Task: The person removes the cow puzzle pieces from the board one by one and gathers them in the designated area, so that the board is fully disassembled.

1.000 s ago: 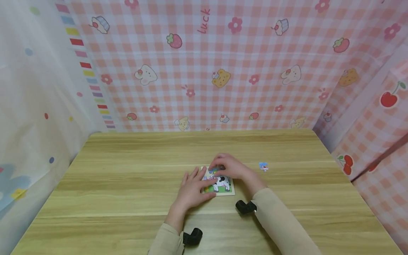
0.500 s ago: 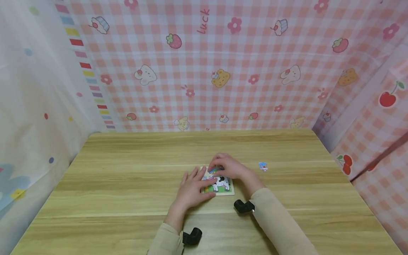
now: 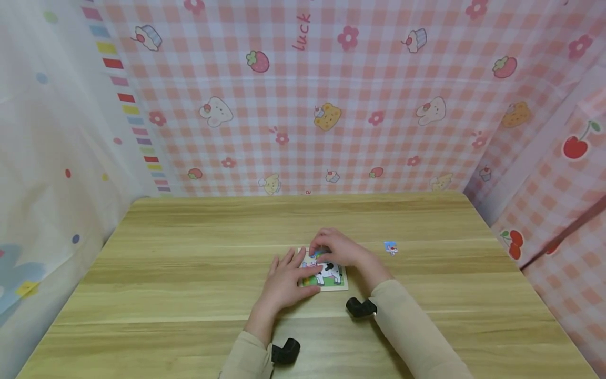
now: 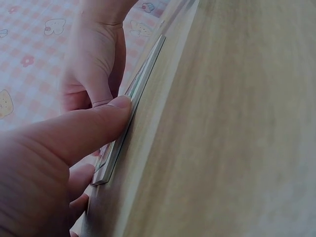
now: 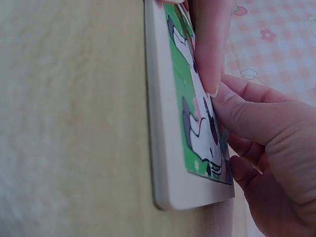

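Note:
A small wooden jigsaw puzzle (image 3: 336,287) with a black-and-white cow on green lies on the table, framed by a pale border (image 5: 163,148). My left hand (image 3: 284,284) rests on its left side with fingers spread. In the left wrist view the left thumb (image 4: 116,113) presses at the near edge. Over the puzzle's top part, my right hand (image 3: 343,248) pinches a blue, rainbow-coloured puzzle piece (image 3: 319,253) between thumb and fingers. Close up, the right thumb (image 5: 242,113) meets a left finger above the cow. That piece is mostly hidden by the fingers.
One loose blue puzzle piece (image 3: 391,248) lies on the wooden table (image 3: 189,273), right of the puzzle. A pink checked cloth (image 3: 284,105) hangs behind the table. Black wrist-worn devices (image 3: 286,351) stick out beside both sleeves.
My right forearm has shifted slightly left. A dark patch under the right hand has given way to blue and rainbow colours. The left hand stays in place.

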Available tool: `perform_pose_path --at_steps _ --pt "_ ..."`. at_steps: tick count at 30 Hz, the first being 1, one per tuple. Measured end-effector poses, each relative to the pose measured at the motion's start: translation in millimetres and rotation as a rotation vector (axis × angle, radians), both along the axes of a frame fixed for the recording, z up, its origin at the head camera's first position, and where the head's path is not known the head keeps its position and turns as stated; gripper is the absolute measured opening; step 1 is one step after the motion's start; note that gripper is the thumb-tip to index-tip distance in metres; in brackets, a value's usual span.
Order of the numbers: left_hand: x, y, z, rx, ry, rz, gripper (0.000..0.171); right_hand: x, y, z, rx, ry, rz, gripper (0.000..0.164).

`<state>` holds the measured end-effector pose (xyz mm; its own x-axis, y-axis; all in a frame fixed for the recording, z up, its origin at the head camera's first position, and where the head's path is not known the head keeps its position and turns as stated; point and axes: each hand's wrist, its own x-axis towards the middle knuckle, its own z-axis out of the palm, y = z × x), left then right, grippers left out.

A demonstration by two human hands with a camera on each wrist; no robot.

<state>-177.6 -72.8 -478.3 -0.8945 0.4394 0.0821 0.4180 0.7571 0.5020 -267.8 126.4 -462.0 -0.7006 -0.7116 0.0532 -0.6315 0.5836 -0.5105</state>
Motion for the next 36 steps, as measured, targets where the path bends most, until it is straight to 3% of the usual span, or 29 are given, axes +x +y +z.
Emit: perform_pose_path --at_steps 12,20,36 --pt "1.1 0.1 0.7 -0.018 -0.008 0.001 0.049 4.4 0.6 1.2 -0.011 -0.023 -0.025 0.015" --pt "0.0 0.8 -0.7 -0.008 -0.007 0.011 0.049 5.5 3.5 -3.1 -0.051 -0.003 -0.063 0.028" --pt "1.6 0.3 1.6 0.015 -0.013 0.008 0.048 9.3 5.3 -3.8 -0.181 -0.093 -0.11 0.017"
